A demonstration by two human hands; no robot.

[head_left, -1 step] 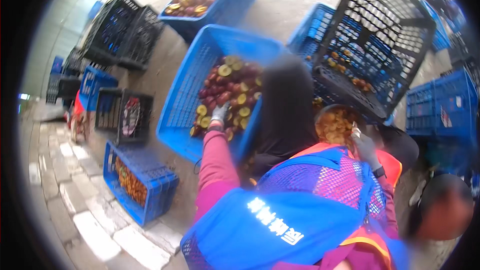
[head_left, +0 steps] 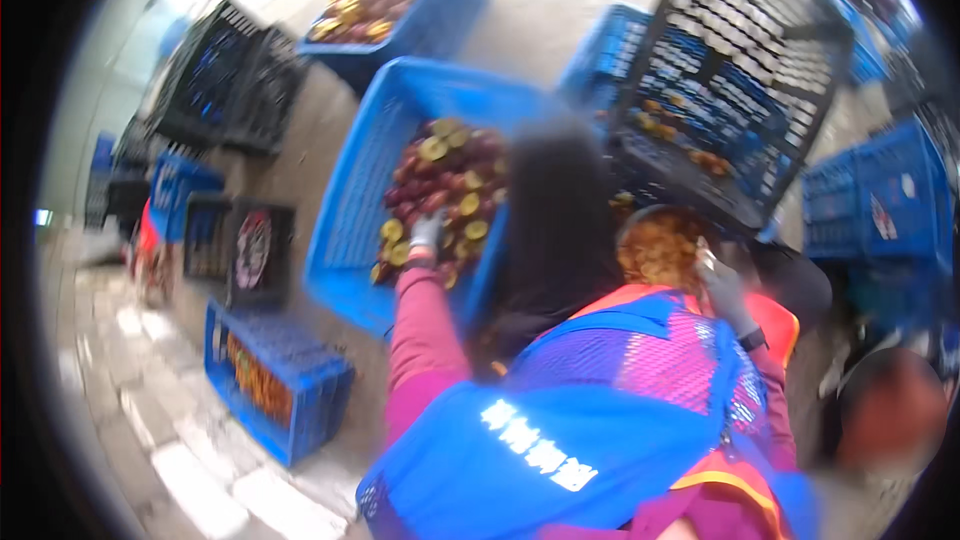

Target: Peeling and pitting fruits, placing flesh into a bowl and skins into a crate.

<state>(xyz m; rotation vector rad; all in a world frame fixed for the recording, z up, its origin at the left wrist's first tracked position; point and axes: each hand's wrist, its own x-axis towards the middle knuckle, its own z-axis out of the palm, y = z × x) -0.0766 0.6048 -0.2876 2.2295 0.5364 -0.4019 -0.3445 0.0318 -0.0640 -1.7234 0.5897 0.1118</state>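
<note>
My left hand [head_left: 426, 232], in a grey glove, reaches into a blue plastic crate [head_left: 345, 170] and touches a heap of dark red, plum-like fruit [head_left: 440, 175], some cut open to yellow flesh. Its fingertips are blurred against the fruit. In a grey glove too, my right hand [head_left: 728, 292] is closed beside a round bowl of orange-brown fruit pieces [head_left: 658, 248]. A small, pale, shiny thing [head_left: 706, 258] sticks up from its fingers, too blurred to name. Between crate and bowl stands my dark-trousered knee [head_left: 558, 200].
Behind the bowl, a black slatted crate [head_left: 735, 70] leans tilted, with orange pieces in it. Another blue crate [head_left: 430, 30] of cut fruit stands beyond mine. At left are black crates [head_left: 225, 80] and a blue crate on its side [head_left: 290, 370]. A person [head_left: 890, 405] is close at lower right.
The whole view has shifted slightly, so most things sit a little further left. My left hand stays at the fruit and my right hand by the bowl.
</note>
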